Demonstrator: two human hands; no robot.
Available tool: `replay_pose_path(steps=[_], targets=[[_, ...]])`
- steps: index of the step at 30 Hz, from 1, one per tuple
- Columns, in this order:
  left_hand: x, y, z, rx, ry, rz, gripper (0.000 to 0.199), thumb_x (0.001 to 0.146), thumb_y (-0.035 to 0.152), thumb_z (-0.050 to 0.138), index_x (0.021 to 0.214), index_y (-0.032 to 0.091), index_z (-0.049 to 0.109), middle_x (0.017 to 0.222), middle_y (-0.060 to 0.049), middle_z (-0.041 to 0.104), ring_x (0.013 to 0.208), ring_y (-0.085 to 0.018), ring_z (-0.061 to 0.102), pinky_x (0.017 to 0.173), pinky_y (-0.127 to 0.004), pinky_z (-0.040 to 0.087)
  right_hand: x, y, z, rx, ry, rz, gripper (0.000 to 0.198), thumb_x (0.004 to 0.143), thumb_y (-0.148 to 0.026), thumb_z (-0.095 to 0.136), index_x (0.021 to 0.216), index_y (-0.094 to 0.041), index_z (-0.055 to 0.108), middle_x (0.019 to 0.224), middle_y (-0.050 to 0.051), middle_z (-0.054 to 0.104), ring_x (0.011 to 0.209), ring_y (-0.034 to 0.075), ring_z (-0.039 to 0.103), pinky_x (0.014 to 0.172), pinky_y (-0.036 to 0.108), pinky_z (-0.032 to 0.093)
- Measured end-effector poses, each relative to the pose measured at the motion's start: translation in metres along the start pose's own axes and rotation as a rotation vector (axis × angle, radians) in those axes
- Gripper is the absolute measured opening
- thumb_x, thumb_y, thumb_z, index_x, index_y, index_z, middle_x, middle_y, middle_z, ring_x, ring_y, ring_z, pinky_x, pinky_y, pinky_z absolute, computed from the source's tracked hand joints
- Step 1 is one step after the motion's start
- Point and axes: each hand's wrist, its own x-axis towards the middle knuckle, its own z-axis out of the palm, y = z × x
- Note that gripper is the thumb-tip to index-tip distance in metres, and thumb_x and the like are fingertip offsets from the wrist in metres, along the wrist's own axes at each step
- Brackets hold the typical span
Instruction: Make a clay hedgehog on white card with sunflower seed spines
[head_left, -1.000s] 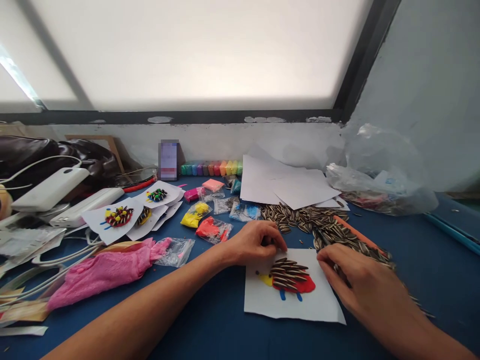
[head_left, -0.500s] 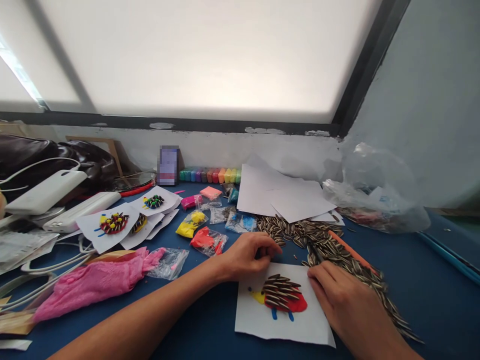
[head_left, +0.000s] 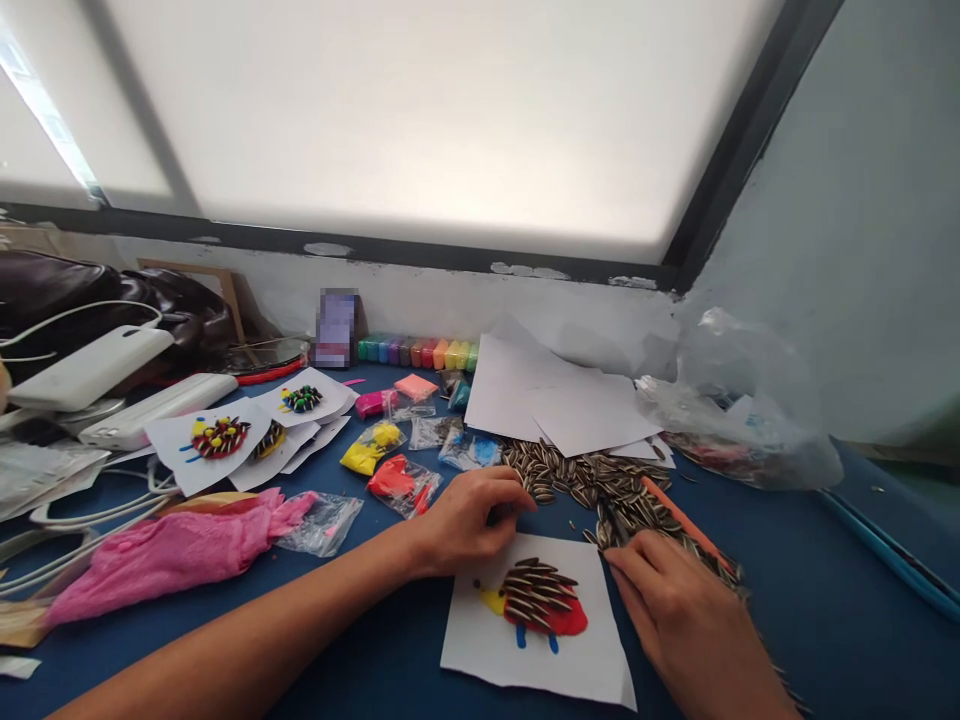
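Observation:
A sheet of white paper (head_left: 480,660) lies on the blue table. It bears a hedgehog of modelling clay (head_left: 574,615) with a red body, yellow face and blue legs. Sunflower seeds stand as spines over much of its back. At the sheet's upper left edge, my left hand (head_left: 476,515) is closed with curled fingers; whatever is in them is hidden. My right hand (head_left: 679,605) is beside the sheet's upper right corner, thumb and fingertips pressed together by the pile of sunflower seeds (head_left: 630,480). What it pinches is too small to make out.
Bags of yellow clay (head_left: 364,455) and red clay (head_left: 397,482) lie beyond my left forearm. Blank sheets (head_left: 555,390) and a plastic bag (head_left: 750,400) are at the back. Finished hedgehog pictures (head_left: 214,475), pink wrapping (head_left: 172,560) and white power banks (head_left: 157,415) are on the left.
The whole view has shifted and tilted slightly, so the sheet and hands appear farther left. Both hands stay close to the sheet's upper corners, and the hedgehog looks the same.

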Motion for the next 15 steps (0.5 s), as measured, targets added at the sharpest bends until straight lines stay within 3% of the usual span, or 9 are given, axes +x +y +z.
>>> replay_pose_path(steps=[5, 15], targets=[[-0.0012, 0.0001, 0.0013, 0.082, -0.030, 0.010, 0.025, 0.077, 0.007, 0.054, 0.096, 0.013, 0.068, 0.085, -0.006, 0.062, 0.078, -0.015, 0.056, 0.069, -0.026, 0.046, 0.0013, -0.0026, 0.0006, -0.016, -0.018, 0.009, 0.036, 0.098, -0.023, 0.035, 0.072, -0.021, 0.060, 0.070, 0.003, 0.056, 0.061, 0.017, 0.058, 0.053, 0.028, 0.041], [-0.0038, -0.0001, 0.0012, 0.253, -0.112, 0.114, 0.025, 0.087, 0.012, 0.047, 0.101, 0.014, 0.068, 0.093, -0.009, 0.060, 0.084, -0.018, 0.056, 0.073, -0.029, 0.045, 0.0007, -0.0009, 0.0061, -0.017, -0.013, 0.018, 0.030, 0.096, -0.016, 0.039, 0.082, -0.019, 0.065, 0.073, 0.004, 0.059, 0.068, 0.019, 0.058, 0.060, 0.030, 0.041]])
